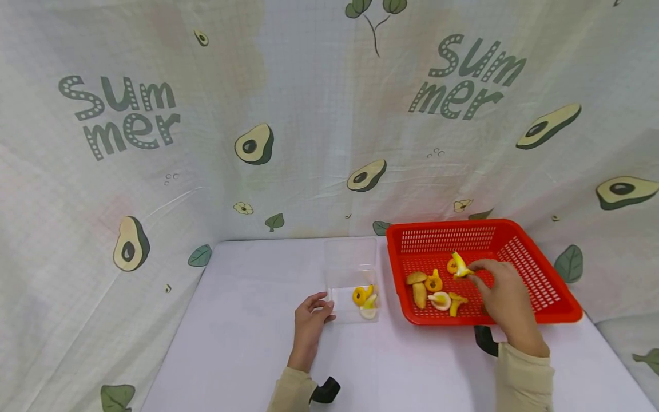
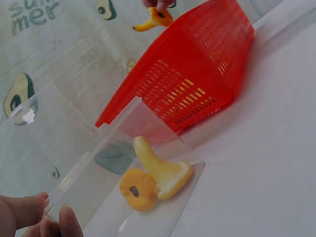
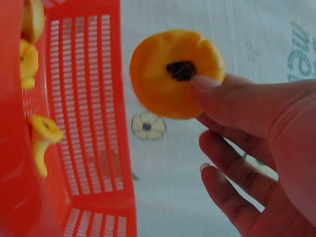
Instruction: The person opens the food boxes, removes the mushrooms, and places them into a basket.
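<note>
My right hand [image 1: 508,297] pinches a yellow toy mushroom [image 1: 460,265] by its cap, above the red basket [image 1: 558,294]. In the right wrist view, the thumb presses the orange cap [image 3: 160,91] near its dark centre, while the other fingers are spread loosely. On the table, my left hand [image 1: 310,323] holds the left edge of a clear plastic box [image 1: 344,315] between thumb and fingers. Inside that box lie an orange-capped mushroom [image 2: 138,192] and a pale yellow one [image 2: 165,170], touching each other. The box's clear lid [image 1: 350,252] stands open at the back.
Several more toy mushrooms lie in the basket, among them a brown one [image 1: 419,294], a white-capped one [image 1: 440,301] and a small yellow one [image 1: 456,303]. The basket stands right of the box on the white table [image 1: 247,320]. A printed cloth [image 1: 309,114] hangs behind.
</note>
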`<state>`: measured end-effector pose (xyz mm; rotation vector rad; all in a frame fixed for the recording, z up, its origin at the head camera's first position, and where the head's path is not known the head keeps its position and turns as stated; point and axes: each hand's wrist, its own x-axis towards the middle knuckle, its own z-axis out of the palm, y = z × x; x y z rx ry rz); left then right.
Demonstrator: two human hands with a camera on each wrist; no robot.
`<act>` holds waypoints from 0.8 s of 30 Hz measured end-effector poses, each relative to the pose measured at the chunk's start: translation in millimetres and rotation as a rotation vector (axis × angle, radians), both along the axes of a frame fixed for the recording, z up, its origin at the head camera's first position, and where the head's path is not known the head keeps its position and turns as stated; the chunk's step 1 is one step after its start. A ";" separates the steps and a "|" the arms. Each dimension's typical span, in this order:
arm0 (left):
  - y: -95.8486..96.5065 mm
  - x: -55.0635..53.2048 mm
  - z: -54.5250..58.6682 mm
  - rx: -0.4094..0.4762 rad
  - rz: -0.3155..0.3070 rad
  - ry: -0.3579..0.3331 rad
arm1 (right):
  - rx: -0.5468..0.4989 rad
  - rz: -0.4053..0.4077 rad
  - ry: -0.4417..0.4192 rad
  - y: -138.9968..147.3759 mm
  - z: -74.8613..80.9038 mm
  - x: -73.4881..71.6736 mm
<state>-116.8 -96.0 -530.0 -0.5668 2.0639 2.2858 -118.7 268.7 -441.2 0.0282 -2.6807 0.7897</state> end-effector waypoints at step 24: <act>-1.0 1.7 -0.1 0.034 0.004 0.013 | 0.016 0.486 -0.014 -127.1 -25.2 -28.9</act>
